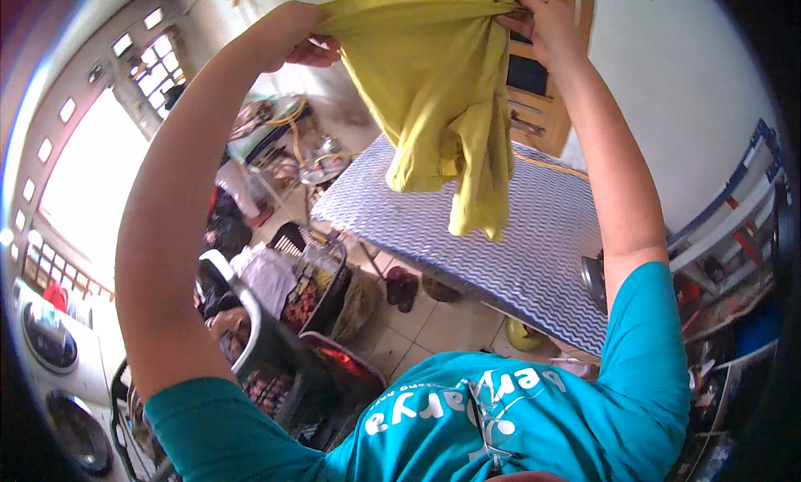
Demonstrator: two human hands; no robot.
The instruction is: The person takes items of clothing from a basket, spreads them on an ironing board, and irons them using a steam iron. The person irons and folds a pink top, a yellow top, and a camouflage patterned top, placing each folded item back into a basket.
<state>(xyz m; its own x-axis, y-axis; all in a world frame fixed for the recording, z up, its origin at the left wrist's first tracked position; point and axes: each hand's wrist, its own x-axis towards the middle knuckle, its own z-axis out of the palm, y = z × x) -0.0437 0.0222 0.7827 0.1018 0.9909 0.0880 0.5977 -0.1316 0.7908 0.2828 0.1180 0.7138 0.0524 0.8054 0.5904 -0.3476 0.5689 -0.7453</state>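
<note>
A yellow-green cloth garment (432, 75) hangs stretched between my two raised hands at the top of the view. My left hand (306, 38) grips its upper left edge. At the upper right corner, my right hand (547, 25) pinches a bunched part of the fabric. The garment narrows downward into two loose, creased ends, which hang in front of a table covered with a blue-and-white wavy-patterned cloth (544, 232). Whether the lower ends touch the table I cannot tell.
Baskets of clothes, one black (338, 282) and one with a pale rim (250, 319), stand left of the table. A metal iron-like object (591, 275) rests at the table's right edge. Front-loading washing machines (50, 338) stand far left. Dark footwear (402, 287) lies on the tiles.
</note>
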